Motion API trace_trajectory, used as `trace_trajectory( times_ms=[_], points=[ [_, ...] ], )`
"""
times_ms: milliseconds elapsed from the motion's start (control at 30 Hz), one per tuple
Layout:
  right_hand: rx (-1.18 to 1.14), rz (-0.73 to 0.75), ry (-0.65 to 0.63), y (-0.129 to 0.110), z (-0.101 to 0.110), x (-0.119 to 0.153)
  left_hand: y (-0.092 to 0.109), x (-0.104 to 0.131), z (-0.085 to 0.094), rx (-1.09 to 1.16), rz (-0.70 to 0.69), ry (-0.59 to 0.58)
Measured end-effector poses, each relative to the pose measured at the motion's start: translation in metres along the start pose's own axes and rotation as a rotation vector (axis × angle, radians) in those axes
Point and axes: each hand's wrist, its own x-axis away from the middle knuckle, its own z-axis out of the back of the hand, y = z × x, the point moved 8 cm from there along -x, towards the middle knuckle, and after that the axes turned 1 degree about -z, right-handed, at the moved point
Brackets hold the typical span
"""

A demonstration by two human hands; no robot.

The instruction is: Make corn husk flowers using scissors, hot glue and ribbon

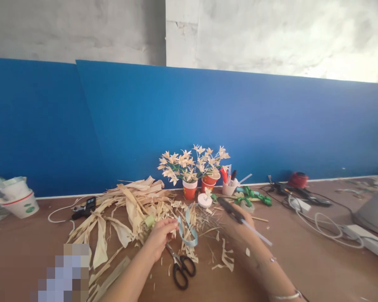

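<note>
My left hand is closed in a pinch over the middle of the table. What its fingertips hold is too small to make out; a pale blue ribbon curls right beside them. Just below lie black-handled scissors. My right hand, blurred, is wrapped round a dark glue gun with a clear glue stick jutting out behind. Dried corn husks are heaped to the left, with cut scraps between my hands. Husk flowers stand in a red paper cup.
Behind the flowers rises a blue partition. A cup of pens and green ribbon sit near it. White cables and a red object lie right. Paper cups and a small black device are left.
</note>
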Motion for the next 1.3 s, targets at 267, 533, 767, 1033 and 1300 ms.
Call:
trace_trajectory(
  times_ms=[267, 533, 767, 1033, 1300],
  points=[
    [-0.075, 0.247, -0.35, -0.059, -0.08, 0.034, -0.005, -0.003, -0.003, -0.008, -0.001, -0.057],
    [-0.013, 0.275, -0.391, -0.063, -0.09, 0.039, -0.004, 0.0, -0.004, -0.023, 0.003, -0.032],
    [0.016, 0.294, -0.382, -0.063, -0.091, 0.04, -0.005, -0.001, -0.005, -0.038, 0.006, -0.058],
    [0.035, 0.292, -0.356, -0.059, -0.092, 0.039, -0.005, -0.001, -0.003, -0.06, 0.008, -0.031],
    [0.052, 0.285, -0.36, -0.059, -0.092, 0.039, -0.006, -0.001, -0.003, -0.063, 0.007, -0.048]
  ],
)
